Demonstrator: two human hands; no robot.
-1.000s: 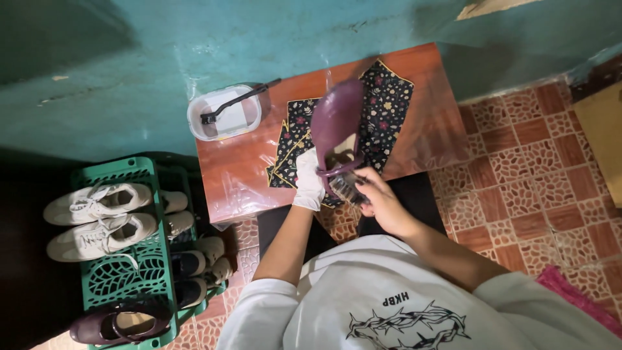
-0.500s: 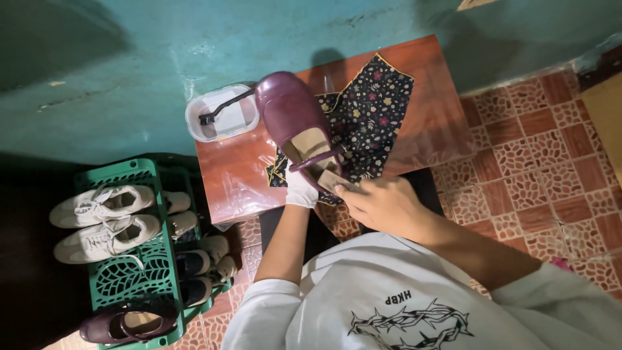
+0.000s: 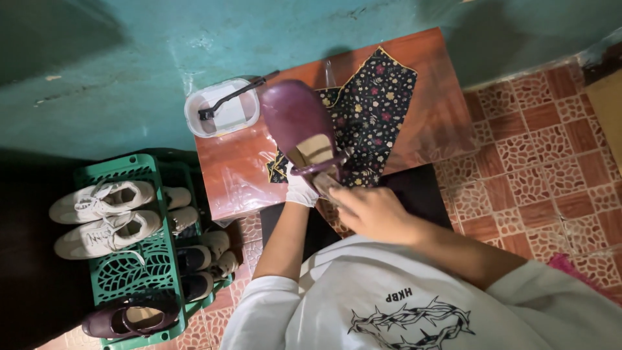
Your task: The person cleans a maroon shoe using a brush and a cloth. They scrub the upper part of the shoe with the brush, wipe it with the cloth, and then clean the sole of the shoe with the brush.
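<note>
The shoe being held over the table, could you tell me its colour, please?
Purple shoe, tan insole; head view.

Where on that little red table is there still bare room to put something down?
The table's right end, beyond the floral cloth, is bare; so is its near-left part below the white tub. The middle is crowded: the purple shoe and both hands.

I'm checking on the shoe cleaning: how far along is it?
Set up already: floral cloth spread on the table, brush across the white tub. In hand: a purple shoe, gloved left hand under it, bare right hand at its heel. Left: its likely mate sits on the green rack.
</note>
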